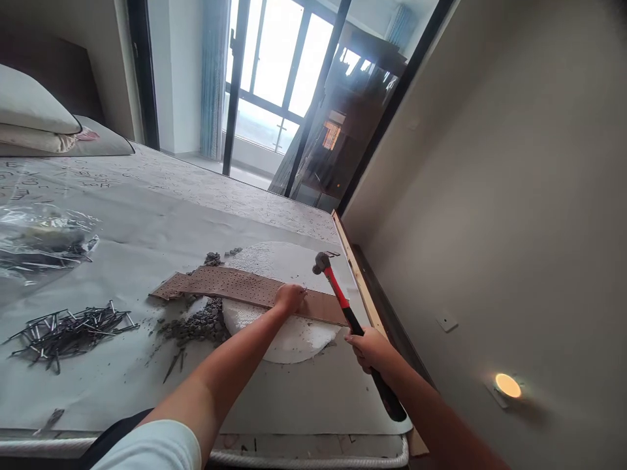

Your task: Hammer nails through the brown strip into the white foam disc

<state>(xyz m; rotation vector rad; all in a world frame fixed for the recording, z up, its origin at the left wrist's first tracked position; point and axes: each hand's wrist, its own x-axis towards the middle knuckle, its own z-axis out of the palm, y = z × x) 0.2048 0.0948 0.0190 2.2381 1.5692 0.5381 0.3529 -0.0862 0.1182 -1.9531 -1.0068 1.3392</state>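
My right hand (371, 349) grips the black end of a claw hammer (343, 301) with a red-and-black handle; its metal head is raised just above the right part of a brown strip (235, 286) dotted with small holes. That strip lies across a white round foam disc (289, 339). My left hand (290, 297) rests on the strip, fingers pinched together at its upper edge as if around a small nail, which is too small to make out.
A pile of loose nails (68, 328) lies at the left, grey rubble and bent nails (198, 323) beside the disc. A clear plastic bag (42, 238) sits further left. Paper covers the bed; a wooden slat (357, 277) and wall run along the right.
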